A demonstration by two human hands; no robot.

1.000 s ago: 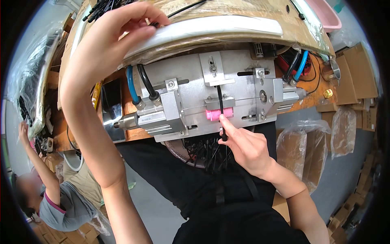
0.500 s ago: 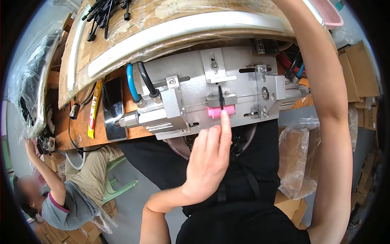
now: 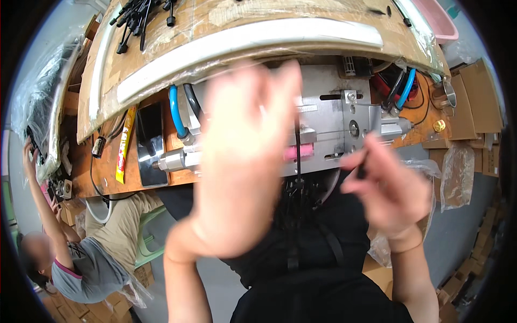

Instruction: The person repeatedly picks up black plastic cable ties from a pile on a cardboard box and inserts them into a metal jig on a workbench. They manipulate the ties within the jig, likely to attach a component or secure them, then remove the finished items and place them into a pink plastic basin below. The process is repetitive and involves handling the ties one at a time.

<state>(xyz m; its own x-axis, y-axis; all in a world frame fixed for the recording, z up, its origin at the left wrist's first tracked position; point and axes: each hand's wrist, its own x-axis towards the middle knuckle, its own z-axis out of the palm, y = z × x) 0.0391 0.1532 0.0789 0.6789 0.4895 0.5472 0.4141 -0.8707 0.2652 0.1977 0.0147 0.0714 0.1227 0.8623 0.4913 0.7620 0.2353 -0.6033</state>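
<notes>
A metal clamping fixture [image 3: 328,121] lies at the bench edge in front of me, with a pink block [image 3: 306,151] at its front. A thin black rod [image 3: 298,141] stretches past the pink block toward me. My left hand [image 3: 239,145] is over the left half of the fixture, its fingers beside the rod's far end. Motion smears those fingers, so their grip is unclear. To the right of the fixture, my right hand [image 3: 396,188] pinches a small black part [image 3: 362,168] between thumb and finger. Several black parts [image 3: 296,196] sit in a round container below the fixture.
A plastic-covered cardboard sheet [image 3: 215,24] overhangs the fixture's far side, carrying black rods [image 3: 141,19]. Blue hose [image 3: 176,110], a phone [image 3: 151,140] and a yellow packet [image 3: 125,144] are left. A metal cup [image 3: 448,97] stands right. Another person [image 3: 91,266] sits at far left.
My left hand has moved from the pink block up and left over the fixture. My right arm has drawn back from the cardboard, bringing the hand beside the fixture with a small black part.
</notes>
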